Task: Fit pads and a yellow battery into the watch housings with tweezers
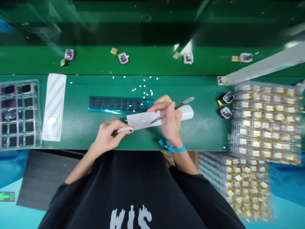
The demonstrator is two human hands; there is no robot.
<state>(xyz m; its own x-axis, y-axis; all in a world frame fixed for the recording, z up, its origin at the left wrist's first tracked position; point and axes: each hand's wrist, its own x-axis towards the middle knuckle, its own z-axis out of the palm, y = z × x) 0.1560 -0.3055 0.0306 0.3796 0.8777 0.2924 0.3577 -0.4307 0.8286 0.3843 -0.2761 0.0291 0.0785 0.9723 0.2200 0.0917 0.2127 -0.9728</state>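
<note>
Between thumb and fingers my left hand [110, 133] grips a small white casing [125, 129], held near the left end of a white sheet [141, 120]. The sheet curls up at its right end. Over it, my right hand [170, 119] is closed on a pair of tweezers [157, 119], whose tip points down-left at the sheet. A blue strap is round my right wrist. Behind the sheet lies a teal strip with dark slots [114, 104], partly covered by the sheet. Small white drop-shaped pieces [144, 93] are scattered on the green bench beyond my hands.
Small devices with yellow batteries [123, 58] sit along the back strip. At left are a clear tray [20, 147] of dark-faced units and a printed white sheet [54, 108]. Stacked battery trays [267, 121] stand at right, near two open devices [225, 112] and a slanting pale bar [262, 65].
</note>
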